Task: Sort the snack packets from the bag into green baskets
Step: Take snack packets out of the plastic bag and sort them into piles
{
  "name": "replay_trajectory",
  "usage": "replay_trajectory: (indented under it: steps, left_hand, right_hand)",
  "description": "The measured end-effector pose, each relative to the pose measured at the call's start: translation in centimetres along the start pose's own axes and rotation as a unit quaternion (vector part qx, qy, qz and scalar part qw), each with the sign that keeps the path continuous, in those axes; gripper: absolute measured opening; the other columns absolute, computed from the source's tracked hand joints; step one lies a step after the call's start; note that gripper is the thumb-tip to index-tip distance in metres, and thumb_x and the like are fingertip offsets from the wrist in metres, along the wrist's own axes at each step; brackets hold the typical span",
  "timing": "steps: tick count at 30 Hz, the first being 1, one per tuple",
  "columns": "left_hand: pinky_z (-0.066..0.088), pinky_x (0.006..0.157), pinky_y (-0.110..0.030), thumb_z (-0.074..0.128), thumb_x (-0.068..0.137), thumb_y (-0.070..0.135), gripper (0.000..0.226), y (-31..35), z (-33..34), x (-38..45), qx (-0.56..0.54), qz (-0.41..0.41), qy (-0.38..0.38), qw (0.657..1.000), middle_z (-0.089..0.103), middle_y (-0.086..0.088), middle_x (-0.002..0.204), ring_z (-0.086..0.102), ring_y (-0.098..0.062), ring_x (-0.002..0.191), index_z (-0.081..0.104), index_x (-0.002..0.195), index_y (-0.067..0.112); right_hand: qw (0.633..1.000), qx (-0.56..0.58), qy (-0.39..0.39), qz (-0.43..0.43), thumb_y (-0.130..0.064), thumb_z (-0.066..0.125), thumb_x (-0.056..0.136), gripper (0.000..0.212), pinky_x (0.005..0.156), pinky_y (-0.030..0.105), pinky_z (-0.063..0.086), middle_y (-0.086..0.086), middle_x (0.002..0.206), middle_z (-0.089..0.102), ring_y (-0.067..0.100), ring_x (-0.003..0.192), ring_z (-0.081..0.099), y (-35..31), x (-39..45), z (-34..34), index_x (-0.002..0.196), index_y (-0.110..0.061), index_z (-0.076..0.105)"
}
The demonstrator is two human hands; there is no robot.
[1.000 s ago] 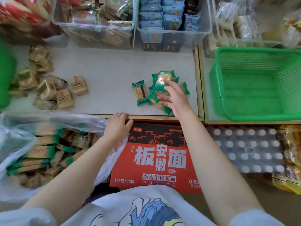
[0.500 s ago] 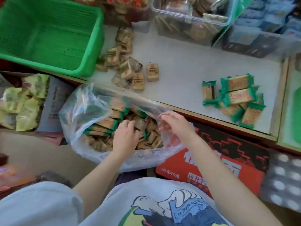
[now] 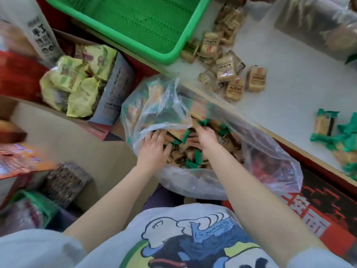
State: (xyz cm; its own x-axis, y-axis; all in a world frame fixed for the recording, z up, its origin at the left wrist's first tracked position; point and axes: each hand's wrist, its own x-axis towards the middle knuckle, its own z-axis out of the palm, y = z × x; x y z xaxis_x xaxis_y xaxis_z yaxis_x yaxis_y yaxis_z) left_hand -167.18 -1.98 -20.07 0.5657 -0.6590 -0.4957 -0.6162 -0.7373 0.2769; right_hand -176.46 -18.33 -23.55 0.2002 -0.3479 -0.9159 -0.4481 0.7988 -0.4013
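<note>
A clear plastic bag [image 3: 270, 161] full of green-edged and tan snack packets [image 3: 179, 136] lies open against the shelf edge. Both of my hands are inside its mouth. My left hand [image 3: 152, 147] lies flat on the packets with its fingers spread, the tips under a fold of plastic. My right hand [image 3: 203, 135] reaches among the green-edged packets with its fingertips buried, so its hold is unclear. A green basket [image 3: 173, 56] stands empty at the top. Tan packets [image 3: 231, 74] lie piled on the white shelf beside it, and green packets [image 3: 336, 136] lie at the right.
The white shelf [image 3: 280, 97] runs diagonally at the upper right. A red noodle carton [image 3: 313, 215] sits under the bag. A box of yellow-green packets [image 3: 77, 80] is to the left, cardboard [image 3: 77, 136] below it. Clear bins [image 3: 313, 26] stand behind.
My right hand left the green pile on the shelf and came down into the bag. My left hand went deeper in too. My view swung left and down.
</note>
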Motion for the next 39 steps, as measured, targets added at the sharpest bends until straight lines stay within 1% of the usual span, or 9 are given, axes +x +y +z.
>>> replay_trajectory:
  steps: [4,11,14,19,23,28,32,35,39]
  left_hand:
    - [0.02,0.117,-0.041,0.043,0.103,0.041,0.059,-0.5,-0.1,-0.1,-0.021,0.011,-0.008,1.0,0.032,-0.003,0.16,0.022,-0.027,0.146,0.029,0.156,0.02]
    - [0.02,0.118,-0.042,0.04,0.104,0.043,0.058,1.4,-1.1,-1.3,-0.082,-0.024,-0.011,0.996,0.035,-0.01,0.157,0.026,-0.028,0.145,0.031,0.155,0.017]
    - [0.036,0.112,-0.044,0.046,0.1,0.051,0.059,4.8,-1.0,-1.4,-0.18,-0.006,-0.033,0.983,0.05,-0.004,0.144,0.043,-0.023,0.136,0.042,0.148,0.015]
    - [0.057,0.09,-0.044,0.062,0.099,0.03,0.038,13.8,-1.5,-0.8,-0.528,-0.129,-0.167,0.823,0.073,-0.008,0.107,0.071,-0.025,0.095,0.056,0.13,0.01]
    - [0.058,0.069,-0.032,0.065,0.096,0.019,0.016,20.7,-0.9,-0.2,-0.572,-0.055,-0.222,0.788,0.072,-0.008,0.092,0.07,-0.018,0.079,0.064,0.108,0.009]
    - [0.052,0.066,-0.023,0.068,0.094,0.022,0.011,30.0,1.5,0.3,-0.47,0.026,-0.172,0.865,0.072,0.001,0.083,0.067,-0.011,0.076,0.069,0.1,0.013]
    - [0.046,0.098,-0.033,0.054,0.101,0.034,0.033,34.1,5.0,0.6,-0.209,0.144,-0.078,0.964,0.063,0.001,0.12,0.058,-0.016,0.111,0.062,0.13,0.02]
    - [0.028,0.119,-0.045,0.046,0.101,0.045,0.054,33.7,7.5,0.9,0.014,0.217,-0.07,0.973,0.042,-0.004,0.155,0.034,-0.023,0.144,0.045,0.148,0.019]
    - [0.005,0.125,-0.046,0.039,0.102,0.052,0.066,32.0,9.0,0.8,0.115,0.238,-0.101,0.959,0.012,0.002,0.168,0.001,-0.017,0.155,0.022,0.159,0.023]
  right_hand:
    - [0.999,0.041,-0.026,0.012,-0.036,0.071,0.093,0.068,0.053,0.029,0.058,0.008,0.068,0.073,0.017,0.052,0.068,-0.6,-0.2,1.0,0.144,0.0,0.044]
    - [0.996,-0.047,-0.079,-0.004,-0.03,0.062,0.099,0.023,0.061,0.029,0.054,0.008,0.086,0.07,0.016,0.063,0.064,1.1,-5.4,-3.8,0.115,-0.014,0.061]
    - [0.993,-0.06,-0.098,-0.04,-0.027,0.063,0.099,0.018,0.071,0.032,0.055,0.009,0.096,0.074,0.017,0.07,0.067,2.1,-8.0,-8.2,0.115,-0.022,0.064]
    - [0.984,-0.054,-0.114,-0.128,-0.02,0.072,0.092,0.024,0.091,0.033,0.056,0.004,0.108,0.076,0.02,0.102,0.071,2.0,-10.7,-14.6,0.116,-0.017,0.07]
    - [0.977,-0.114,-0.092,-0.156,-0.019,0.074,0.091,0.028,0.082,0.027,0.057,-0.001,0.102,0.077,0.014,0.093,0.072,1.4,-11.7,-20.6,0.118,-0.017,0.07]
    - [0.979,-0.05,0.025,-0.195,-0.038,0.067,0.094,0.018,0.08,0.034,0.058,-0.004,0.096,0.076,0.016,0.089,0.073,1.6,-12.4,-27.9,0.108,-0.028,0.071]
    - [0.972,0.047,0.144,-0.178,-0.033,0.061,0.1,0.023,0.052,0.03,0.047,0.004,0.07,0.063,0.016,0.052,0.055,0.8,-12.4,-34.4,0.116,-0.017,0.061]
    - [0.97,0.044,0.163,-0.175,-0.031,0.06,0.1,0.032,0.054,0.027,0.051,0.006,0.077,0.066,0.013,0.054,0.057,-0.8,-11.3,-38.3,0.129,-0.016,0.057]
    - [0.952,0.079,0.254,-0.153,-0.023,0.061,0.099,0.031,0.053,0.023,0.054,0.007,0.102,0.068,0.012,0.065,0.065,-2.0,-8.9,-40.3,0.127,-0.016,0.048]
